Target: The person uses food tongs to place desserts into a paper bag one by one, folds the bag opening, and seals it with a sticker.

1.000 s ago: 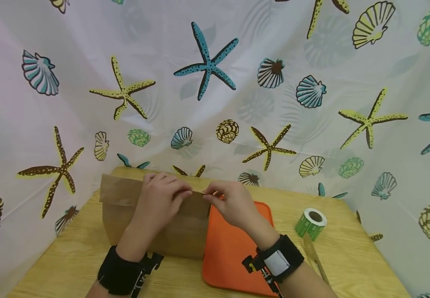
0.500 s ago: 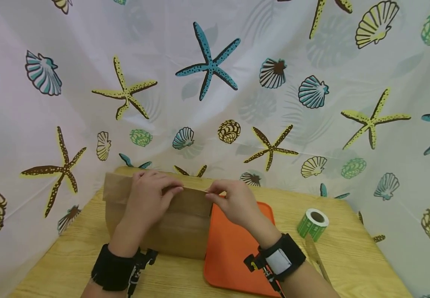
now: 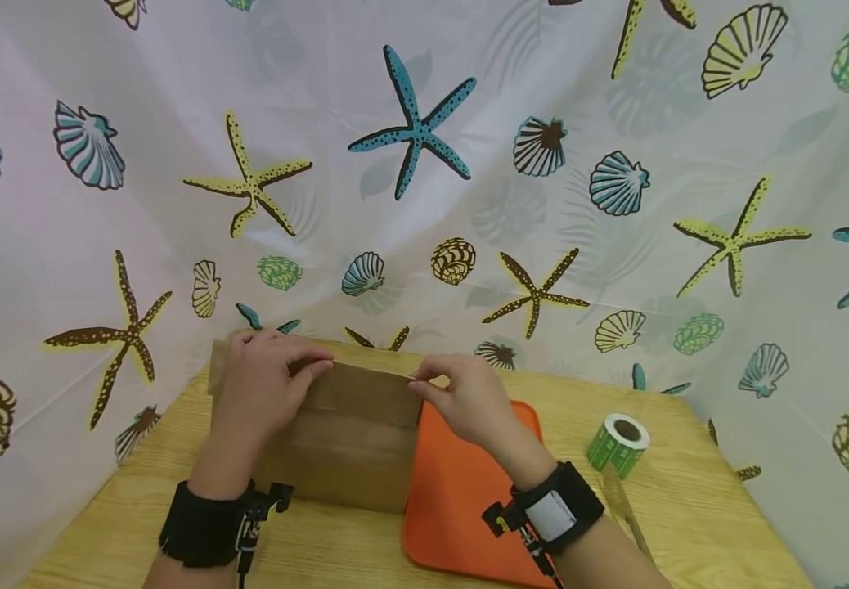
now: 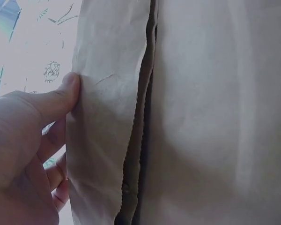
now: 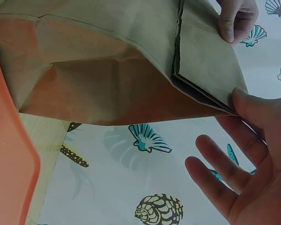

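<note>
A brown paper bag (image 3: 351, 446) stands on the table left of centre, its top folded over towards me. The zigzag-cut edge of the folded flap (image 4: 107, 93) runs down the left wrist view. My left hand (image 3: 262, 384) pinches the top fold near the bag's left part, thumb on the near side. At the right end of that fold, my right hand (image 3: 464, 401) pinches the corner between thumb and index finger. Its other fingers (image 5: 225, 171) spread apart in the right wrist view, where the bag's gusseted side (image 5: 98, 89) also shows.
An orange tray (image 3: 461, 499) lies right of the bag, partly under my right forearm. Farther right stand a roll of green labels (image 3: 618, 444) and, beside it, a pair of tongs (image 3: 625, 507). A shell-patterned curtain (image 3: 424, 204) encloses the wooden table (image 3: 351, 548).
My left hand has slid leftward along the top fold, uncovering more of the bag's front. The right hand stays pinched at the right corner.
</note>
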### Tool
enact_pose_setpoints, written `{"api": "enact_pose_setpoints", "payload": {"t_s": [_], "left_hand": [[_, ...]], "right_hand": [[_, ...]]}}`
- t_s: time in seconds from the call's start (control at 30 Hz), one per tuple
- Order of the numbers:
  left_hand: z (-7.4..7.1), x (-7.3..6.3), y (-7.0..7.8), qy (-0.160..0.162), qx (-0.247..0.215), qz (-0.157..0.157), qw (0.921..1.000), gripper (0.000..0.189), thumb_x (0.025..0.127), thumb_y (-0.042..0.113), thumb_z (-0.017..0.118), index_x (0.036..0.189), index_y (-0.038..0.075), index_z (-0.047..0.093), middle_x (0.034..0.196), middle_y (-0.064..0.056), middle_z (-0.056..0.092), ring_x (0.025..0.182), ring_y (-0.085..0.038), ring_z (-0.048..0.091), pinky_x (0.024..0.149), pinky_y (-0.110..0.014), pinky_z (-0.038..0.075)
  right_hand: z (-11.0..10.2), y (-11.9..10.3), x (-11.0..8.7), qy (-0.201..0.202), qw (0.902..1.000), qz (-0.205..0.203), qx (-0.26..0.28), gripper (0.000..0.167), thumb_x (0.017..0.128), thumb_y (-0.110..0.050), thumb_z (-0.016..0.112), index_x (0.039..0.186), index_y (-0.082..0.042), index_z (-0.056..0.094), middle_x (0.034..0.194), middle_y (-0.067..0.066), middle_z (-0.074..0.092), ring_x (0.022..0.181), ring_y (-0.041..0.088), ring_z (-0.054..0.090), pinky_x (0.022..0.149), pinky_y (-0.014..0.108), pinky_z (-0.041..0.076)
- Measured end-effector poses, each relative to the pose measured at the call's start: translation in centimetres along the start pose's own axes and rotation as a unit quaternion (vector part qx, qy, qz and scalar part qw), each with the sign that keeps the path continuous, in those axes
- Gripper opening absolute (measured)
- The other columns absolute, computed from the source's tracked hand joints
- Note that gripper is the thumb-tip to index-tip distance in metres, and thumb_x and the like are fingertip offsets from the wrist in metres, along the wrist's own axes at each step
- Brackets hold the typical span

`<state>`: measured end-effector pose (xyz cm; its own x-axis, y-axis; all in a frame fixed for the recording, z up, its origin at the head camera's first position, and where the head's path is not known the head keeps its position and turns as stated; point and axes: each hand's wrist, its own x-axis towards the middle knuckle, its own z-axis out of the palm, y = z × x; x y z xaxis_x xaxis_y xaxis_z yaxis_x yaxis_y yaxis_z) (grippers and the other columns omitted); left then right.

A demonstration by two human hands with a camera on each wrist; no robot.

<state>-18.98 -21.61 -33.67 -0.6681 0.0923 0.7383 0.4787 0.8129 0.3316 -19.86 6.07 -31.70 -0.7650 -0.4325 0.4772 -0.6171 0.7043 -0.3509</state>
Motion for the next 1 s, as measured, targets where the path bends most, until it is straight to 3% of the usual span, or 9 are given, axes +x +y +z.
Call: {"api": "enact_pose_setpoints", "payload": {"t_s": [0.33, 0.53, 0.77, 1.0], "left_hand": [[0.0, 0.0, -1.5, 0.013, -0.023, 0.016, 0.9995, 0.01, 0.085, 0.025, 0.087, 0.094, 0.022, 0.084, 0.088, 0.002, 0.08, 0.089, -0.023, 0.062, 0.099, -0.056, 0.033], [-1.5, -0.3, -3.7, 0.012, -0.043, -0.036, 0.9984, 0.007, 0.088, 0.019, 0.084, 0.095, 0.021, 0.083, 0.092, -0.004, 0.08, 0.098, -0.028, 0.06, 0.104, -0.063, 0.025], [-3.1, -0.7, -5.6, 0.009, -0.039, -0.093, 0.9949, 0.006, 0.092, 0.02, 0.081, 0.098, 0.019, 0.081, 0.104, -0.012, 0.077, 0.111, -0.038, 0.052, 0.11, -0.072, 0.015], [-4.3, -1.2, -7.2, 0.006, -0.05, -0.126, 0.9908, 0.011, 0.097, 0.016, 0.075, 0.105, 0.009, 0.078, 0.095, -0.015, 0.074, 0.116, -0.045, 0.052, 0.108, -0.074, 0.025]], "right_hand": [[0.1, -0.2, -0.2, -0.003, 0.9998, 0.017, 0.004, 0.004, 0.094, -0.023, 0.078, 0.097, -0.022, 0.081, 0.093, -0.005, 0.078, 0.086, 0.016, 0.065, 0.074, 0.032, 0.051], [0.2, -0.2, -0.3, -0.004, 0.9996, 0.027, 0.009, 0.004, 0.094, -0.024, 0.078, 0.097, -0.022, 0.081, 0.092, -0.005, 0.078, 0.087, 0.021, 0.066, 0.074, 0.033, 0.05], [0.2, -0.4, -0.4, -0.004, 0.9992, 0.039, 0.005, 0.004, 0.094, -0.024, 0.078, 0.096, -0.022, 0.081, 0.091, -0.006, 0.077, 0.084, 0.015, 0.063, 0.073, 0.032, 0.049], [0.3, -0.5, -0.5, 0.0, 0.9992, 0.039, 0.008, 0.004, 0.094, -0.024, 0.078, 0.096, -0.023, 0.081, 0.091, -0.006, 0.078, 0.087, 0.019, 0.066, 0.076, 0.035, 0.051]]}}
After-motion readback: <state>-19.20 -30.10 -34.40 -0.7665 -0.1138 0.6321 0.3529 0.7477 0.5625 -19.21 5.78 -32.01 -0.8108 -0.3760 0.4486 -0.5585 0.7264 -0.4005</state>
